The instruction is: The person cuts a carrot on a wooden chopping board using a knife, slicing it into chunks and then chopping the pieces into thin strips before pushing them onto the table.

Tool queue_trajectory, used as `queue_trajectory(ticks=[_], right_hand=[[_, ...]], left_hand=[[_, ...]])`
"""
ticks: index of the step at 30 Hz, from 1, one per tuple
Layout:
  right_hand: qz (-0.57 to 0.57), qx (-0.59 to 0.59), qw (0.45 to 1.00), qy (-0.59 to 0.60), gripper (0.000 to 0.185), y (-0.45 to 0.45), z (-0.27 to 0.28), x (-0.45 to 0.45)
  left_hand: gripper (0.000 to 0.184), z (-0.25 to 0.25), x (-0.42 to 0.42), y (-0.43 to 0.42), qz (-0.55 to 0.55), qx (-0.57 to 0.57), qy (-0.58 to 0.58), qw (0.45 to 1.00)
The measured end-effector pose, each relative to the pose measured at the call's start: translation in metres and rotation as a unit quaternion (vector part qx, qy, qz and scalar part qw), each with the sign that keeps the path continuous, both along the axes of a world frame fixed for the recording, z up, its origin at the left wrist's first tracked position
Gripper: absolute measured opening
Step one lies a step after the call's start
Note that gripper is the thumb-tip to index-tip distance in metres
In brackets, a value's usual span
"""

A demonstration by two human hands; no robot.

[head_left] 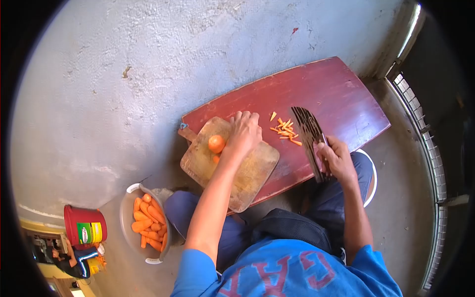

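My left hand (246, 131) rests over the far edge of the wooden cutting board (247, 173). Its fingers are curled down, and whatever lies under them is hidden. Beside my left wrist a thick carrot piece (216, 143) sits on the board, with a smaller carrot bit (216, 159) partly behind my forearm. My right hand (337, 159) is closed round the handle of a broad knife (308, 131), held above the red table (336, 94). The blade looks streaked. Left of the blade, thin carrot sticks (286, 129) are scattered on the table.
A grey basin (127, 225) of whole carrots (148, 222) stands on the floor at left. Farther left are a red bucket (74, 225) and another person (76, 262). The table backs onto a pale wall (148, 59). A white rim (374, 183) shows beside my right knee.
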State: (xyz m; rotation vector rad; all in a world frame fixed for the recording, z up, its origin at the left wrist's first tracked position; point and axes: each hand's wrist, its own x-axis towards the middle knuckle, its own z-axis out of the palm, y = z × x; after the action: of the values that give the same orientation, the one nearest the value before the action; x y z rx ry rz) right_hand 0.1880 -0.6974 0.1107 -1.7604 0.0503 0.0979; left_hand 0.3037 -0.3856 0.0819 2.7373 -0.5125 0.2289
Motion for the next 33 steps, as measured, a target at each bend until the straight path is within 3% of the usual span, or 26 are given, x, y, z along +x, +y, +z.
queue_trajectory(ticks=[2,5,6,9,12,15,17,21,23,24,27,28,30,33], right_hand=[[-0.020,0.115,0.993,0.028,0.022,-0.004,-0.009,-0.013],[-0.026,0.135,0.990,0.039,0.030,-0.015,-0.034,-0.023],[-0.029,0.149,0.988,0.040,0.030,-0.017,-0.038,-0.024],[-0.039,0.191,0.980,0.042,0.029,-0.020,-0.050,-0.026],[-0.044,0.216,0.975,0.039,0.028,-0.022,-0.057,-0.023],[-0.039,0.219,0.974,0.044,0.027,-0.019,-0.058,-0.022],[-0.035,0.220,0.974,0.048,0.026,-0.017,-0.061,-0.022],[0.054,0.076,0.994,0.056,0.025,-0.017,-0.032,-0.018],[0.113,0.003,0.992,0.052,0.024,-0.020,-0.018,-0.008],[0.134,-0.075,0.988,0.003,0.024,-0.021,-0.020,-0.002],[0.173,-0.162,0.962,-0.133,0.025,-0.012,-0.025,0.011],[0.176,-0.175,0.960,-0.128,0.026,-0.007,-0.021,0.012],[0.179,-0.201,0.956,-0.116,0.028,0.005,-0.010,0.005],[0.206,-0.228,0.949,-0.068,0.027,0.019,0.008,-0.013]], left_hand=[[0.039,-0.004,0.033,-0.011,0.034,0.100,0.084,0.991],[0.044,-0.013,0.062,-0.017,0.056,0.176,0.196,0.963],[0.045,-0.008,0.059,-0.022,0.064,0.185,0.183,0.963],[0.049,-0.006,0.063,-0.020,0.067,0.105,0.245,0.962],[0.056,-0.007,0.055,-0.022,0.078,0.081,0.211,0.971],[0.049,-0.005,0.052,-0.023,0.092,0.034,0.252,0.963],[0.041,-0.022,0.055,-0.015,0.077,0.009,0.220,0.972],[0.026,-0.050,0.057,0.009,0.060,-0.104,0.229,0.966],[0.022,-0.052,0.053,0.017,0.045,-0.160,0.172,0.971],[0.021,-0.052,0.049,0.020,0.039,-0.188,0.142,0.971],[0.016,-0.005,0.010,0.015,0.031,-0.297,0.074,0.951],[0.015,-0.004,-0.002,0.023,0.004,-0.317,0.062,0.946],[0.017,0.007,-0.049,0.030,0.051,-0.478,0.188,0.857],[0.022,-0.032,-0.104,0.058,0.094,-0.431,0.233,0.866]])
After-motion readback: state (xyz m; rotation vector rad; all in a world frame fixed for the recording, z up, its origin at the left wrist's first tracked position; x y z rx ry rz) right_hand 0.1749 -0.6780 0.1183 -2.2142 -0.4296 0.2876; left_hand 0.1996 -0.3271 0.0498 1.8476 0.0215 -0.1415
